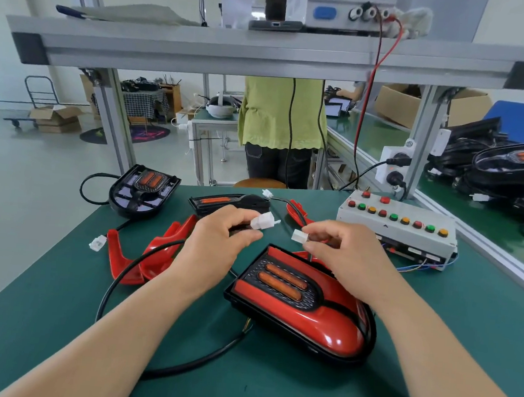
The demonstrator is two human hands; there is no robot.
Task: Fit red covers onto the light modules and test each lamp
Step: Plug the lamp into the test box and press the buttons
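Note:
A light module with a red cover fitted lies on the green mat in front of me, its black cable looping to the left. My left hand pinches that cable's white connector. My right hand holds a second white connector a short gap away from the first; the two plugs are apart. Loose red covers lie to the left. Two uncovered black modules rest at the mat's far edge.
A grey test box with coloured buttons stands at the right, wired up to a power supply on the shelf. A person in a green top stands beyond the bench. More black modules pile on the right bench.

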